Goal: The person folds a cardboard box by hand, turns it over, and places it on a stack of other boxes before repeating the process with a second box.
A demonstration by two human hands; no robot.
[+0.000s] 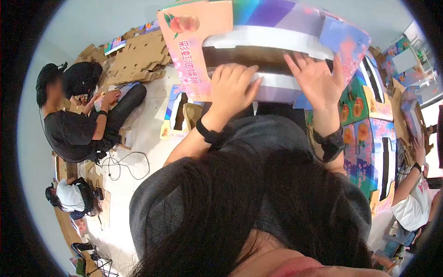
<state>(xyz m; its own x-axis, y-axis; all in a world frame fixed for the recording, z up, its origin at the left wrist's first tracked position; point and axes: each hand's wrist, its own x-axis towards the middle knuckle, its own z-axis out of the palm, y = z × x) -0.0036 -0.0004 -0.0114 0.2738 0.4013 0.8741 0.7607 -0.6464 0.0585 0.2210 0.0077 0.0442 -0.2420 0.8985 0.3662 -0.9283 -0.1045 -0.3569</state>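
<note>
A printed peach carton stands before my body, its long top slot showing a brown inside between white edges. My left hand rests back-up on the near white edge at the slot's left end. Its fingers lean over that edge and the thumb sticks out to the right. Toward the carton's right end, my right hand has its palm turned up to me. Its fingers are spread, the tips by the slot and the thumb near the blue corner flap. A peach-coloured corner panel stands to the left.
Stacked peach cartons stand close on my right. Flat brown cardboard lies at the back left, near another carton on the floor. A seated person in black works at left, cables beside them. Other people are farther off.
</note>
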